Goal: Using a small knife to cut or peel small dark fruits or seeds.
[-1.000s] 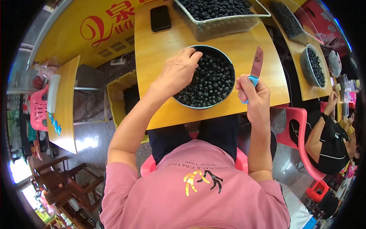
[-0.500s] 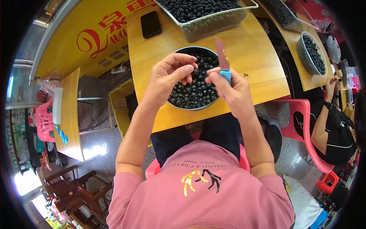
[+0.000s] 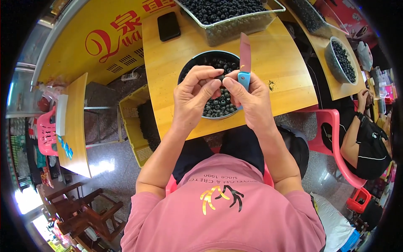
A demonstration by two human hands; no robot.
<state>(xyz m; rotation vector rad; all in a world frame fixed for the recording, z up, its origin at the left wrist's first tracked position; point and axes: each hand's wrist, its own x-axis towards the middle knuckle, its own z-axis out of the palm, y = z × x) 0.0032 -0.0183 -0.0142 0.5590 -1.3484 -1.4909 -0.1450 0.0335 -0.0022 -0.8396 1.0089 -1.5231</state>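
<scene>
Over a round bowl (image 3: 180,75) on the wooden table, my two hands meet fingertip to fingertip. My left hand (image 3: 191,96) pinches a small dark round fruit (image 3: 220,77) between thumb and fingers. My right hand (image 3: 257,103) is closed round the blue handle of a small knife (image 3: 245,54); its reddish blade points up and away from me. The right thumb tip touches or nearly touches the fruit. Many similar dark, berry-like fruits (image 3: 218,108) fill the bowl, partly hidden under my hands.
Behind the bowl stands a clear tub (image 3: 235,31) heaped with dark fruits, with a black phone (image 3: 168,26) to its left. Bits of debris (image 3: 271,85) lie on the table. A yellow crate (image 3: 130,109) sits at left. Rightward are another bowl (image 3: 333,63), a pink chair (image 3: 336,126) and a co-worker's hand (image 3: 363,98).
My left hand has moved right and my right hand slightly left, so their fingertips now meet. The knife has turned more upright.
</scene>
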